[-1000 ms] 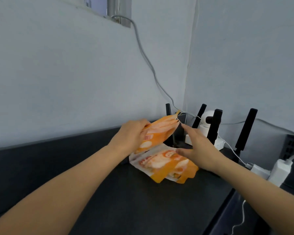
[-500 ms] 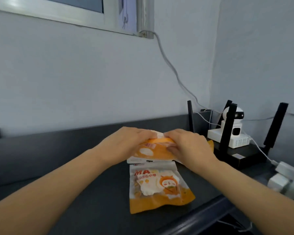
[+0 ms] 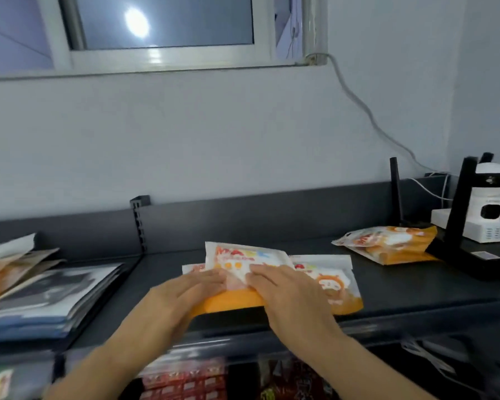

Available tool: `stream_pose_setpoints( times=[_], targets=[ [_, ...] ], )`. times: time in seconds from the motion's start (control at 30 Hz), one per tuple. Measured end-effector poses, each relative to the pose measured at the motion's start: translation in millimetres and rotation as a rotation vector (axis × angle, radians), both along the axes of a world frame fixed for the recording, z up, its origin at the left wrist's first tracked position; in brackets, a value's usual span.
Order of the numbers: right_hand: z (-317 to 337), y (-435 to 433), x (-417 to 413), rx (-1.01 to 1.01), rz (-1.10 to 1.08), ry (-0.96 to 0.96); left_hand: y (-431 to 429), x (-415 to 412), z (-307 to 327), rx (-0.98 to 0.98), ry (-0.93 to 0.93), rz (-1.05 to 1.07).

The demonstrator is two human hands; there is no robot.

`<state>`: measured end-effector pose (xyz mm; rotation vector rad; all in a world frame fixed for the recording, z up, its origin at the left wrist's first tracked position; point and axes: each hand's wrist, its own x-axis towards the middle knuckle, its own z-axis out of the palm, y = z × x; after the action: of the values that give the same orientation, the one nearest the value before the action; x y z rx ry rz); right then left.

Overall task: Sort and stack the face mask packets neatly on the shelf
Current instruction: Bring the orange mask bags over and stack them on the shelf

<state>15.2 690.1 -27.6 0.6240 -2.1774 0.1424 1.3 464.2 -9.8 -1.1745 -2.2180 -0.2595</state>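
Note:
An orange-and-white face mask packet [image 3: 237,259] lies on the dark shelf top [image 3: 401,287] in the middle, on top of other packets. My left hand [image 3: 185,295] and my right hand [image 3: 289,293] both lie flat on it, fingers straight, pressing it down. A second packet [image 3: 332,280] sticks out from under it to the right. Another packet [image 3: 387,242] lies further right, by the router. More packets [image 3: 0,267] sit at the far left edge.
A black router [image 3: 459,226] with upright antennas and a white camera [image 3: 491,194] stand at the right. A pile of dark folders [image 3: 49,295] lies at the left. Red packaged goods [image 3: 185,379] fill the shelf below. A window and a cable are on the wall.
The view has swung left and up. The packet held in both hands has come down onto the pile, and both hands now lie flat on it.

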Motion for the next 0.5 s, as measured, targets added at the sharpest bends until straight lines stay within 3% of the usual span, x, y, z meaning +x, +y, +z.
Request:
stream_pose_setpoints(
  times=[0.33, 0.5],
  targets=[
    [-39, -31, 17, -0.045, -0.055, -0.109, -23, 14, -61, 0.257, -0.238, 0.111],
    [-49, -40, 18, -0.131, -0.064, -0.078, -20, 30, -53, 0.314, -0.578, 0.156]
  ],
)
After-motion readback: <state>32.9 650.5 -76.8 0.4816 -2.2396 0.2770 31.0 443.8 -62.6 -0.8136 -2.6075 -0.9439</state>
